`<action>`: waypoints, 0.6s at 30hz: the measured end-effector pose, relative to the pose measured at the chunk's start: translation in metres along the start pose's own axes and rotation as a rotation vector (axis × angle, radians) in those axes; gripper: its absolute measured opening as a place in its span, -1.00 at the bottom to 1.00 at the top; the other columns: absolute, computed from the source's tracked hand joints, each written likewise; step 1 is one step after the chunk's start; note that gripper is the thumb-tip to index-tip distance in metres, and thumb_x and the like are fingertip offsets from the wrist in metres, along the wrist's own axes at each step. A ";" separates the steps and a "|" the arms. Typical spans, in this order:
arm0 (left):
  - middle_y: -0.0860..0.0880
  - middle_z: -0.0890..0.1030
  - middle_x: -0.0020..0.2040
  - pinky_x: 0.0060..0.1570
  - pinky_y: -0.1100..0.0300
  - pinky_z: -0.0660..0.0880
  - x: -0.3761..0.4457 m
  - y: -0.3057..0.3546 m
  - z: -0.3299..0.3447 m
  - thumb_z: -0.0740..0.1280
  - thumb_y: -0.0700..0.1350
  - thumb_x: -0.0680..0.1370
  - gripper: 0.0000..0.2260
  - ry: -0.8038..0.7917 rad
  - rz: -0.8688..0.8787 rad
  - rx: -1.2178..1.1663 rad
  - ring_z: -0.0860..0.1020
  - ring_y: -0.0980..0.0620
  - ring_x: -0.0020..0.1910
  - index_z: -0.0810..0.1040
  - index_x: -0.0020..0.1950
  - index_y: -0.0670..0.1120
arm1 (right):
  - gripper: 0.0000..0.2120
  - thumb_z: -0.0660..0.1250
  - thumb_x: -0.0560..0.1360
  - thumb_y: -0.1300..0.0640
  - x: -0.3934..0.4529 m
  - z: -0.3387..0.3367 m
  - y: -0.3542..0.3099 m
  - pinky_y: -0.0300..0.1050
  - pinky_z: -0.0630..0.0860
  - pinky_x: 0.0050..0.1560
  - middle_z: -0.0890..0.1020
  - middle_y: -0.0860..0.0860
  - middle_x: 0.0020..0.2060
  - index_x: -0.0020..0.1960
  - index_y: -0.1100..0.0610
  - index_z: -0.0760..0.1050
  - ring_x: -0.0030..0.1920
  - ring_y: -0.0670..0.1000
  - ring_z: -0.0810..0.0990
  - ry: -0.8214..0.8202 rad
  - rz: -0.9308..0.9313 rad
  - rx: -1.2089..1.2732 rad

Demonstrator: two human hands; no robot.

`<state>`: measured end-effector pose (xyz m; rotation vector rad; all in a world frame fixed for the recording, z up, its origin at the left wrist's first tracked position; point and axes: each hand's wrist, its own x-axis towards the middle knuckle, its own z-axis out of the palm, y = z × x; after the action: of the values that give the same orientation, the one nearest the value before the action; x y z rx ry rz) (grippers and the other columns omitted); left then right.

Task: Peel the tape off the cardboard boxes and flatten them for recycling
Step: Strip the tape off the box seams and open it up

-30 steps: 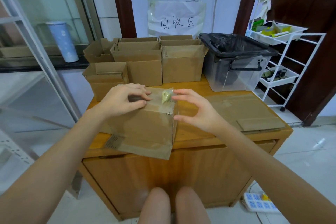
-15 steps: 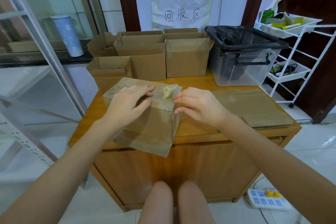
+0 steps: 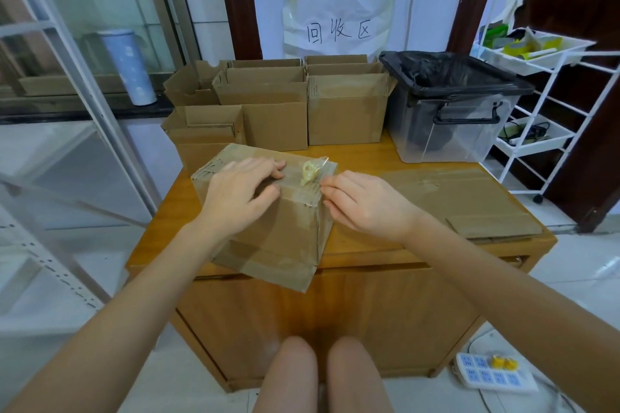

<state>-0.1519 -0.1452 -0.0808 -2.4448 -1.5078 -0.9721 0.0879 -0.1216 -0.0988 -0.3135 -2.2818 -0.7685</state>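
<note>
2 hands (image 3: 241, 198) (image 3: 365, 208) on 1 taped box (image 3: 278, 231), 1 tape wad (image 3: 309, 173)

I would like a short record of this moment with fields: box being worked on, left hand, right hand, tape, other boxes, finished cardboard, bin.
box in work: cardboard box, tilted, at the front edge of the wooden cabinet
left hand: rests flat on top of the box
right hand: fingertips at the box's top right edge, by the tape
tape: crumpled yellowish wad, clear strip partly lifted
other boxes: open, standing at the back
finished cardboard: lies flat on the right
bin: clear, black liner
</note>
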 end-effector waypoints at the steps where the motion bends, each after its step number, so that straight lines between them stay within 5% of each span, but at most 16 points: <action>1: 0.10 0.62 0.16 0.05 0.13 0.41 0.000 0.000 0.000 0.09 0.09 0.49 -0.62 0.001 -0.001 0.005 0.54 0.09 0.17 0.62 0.01 -0.07 | -0.85 0.30 0.52 0.29 0.000 0.001 0.000 -0.07 0.61 -0.19 0.65 0.21 -0.15 -0.08 0.35 0.61 -0.21 0.12 0.63 0.006 -0.009 -0.017; 8: 0.09 0.63 0.15 0.06 0.11 0.44 -0.001 -0.001 0.001 0.08 0.07 0.51 -0.63 -0.011 0.017 0.035 0.54 0.08 0.17 0.62 0.01 -0.06 | -0.88 0.30 0.47 0.34 0.006 -0.001 0.007 -0.07 0.60 -0.30 0.65 0.22 -0.20 -0.13 0.36 0.60 -0.26 0.12 0.64 -0.024 -0.138 -0.025; 12: 0.08 0.63 0.14 0.03 0.15 0.41 -0.002 -0.001 0.001 0.08 0.05 0.52 -0.64 -0.001 0.043 0.036 0.54 0.08 0.16 0.61 0.01 -0.07 | -0.86 0.29 0.49 0.33 0.001 -0.003 0.015 -0.04 0.62 -0.29 0.66 0.24 -0.09 0.03 0.32 0.55 -0.15 0.14 0.66 -0.088 -0.108 0.045; 18: 0.08 0.64 0.13 0.01 0.14 0.43 -0.001 0.000 0.001 0.10 0.04 0.51 -0.66 0.012 0.045 0.040 0.55 0.09 0.15 0.62 0.00 -0.06 | -0.67 0.33 0.53 -0.01 0.005 -0.015 0.023 -0.07 0.57 -0.11 0.63 0.17 -0.03 0.03 0.28 0.58 -0.06 0.11 0.61 -0.173 0.003 0.187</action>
<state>-0.1513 -0.1456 -0.0824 -2.4296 -1.4480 -0.9381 0.1015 -0.1126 -0.0767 -0.3067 -2.4938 -0.5385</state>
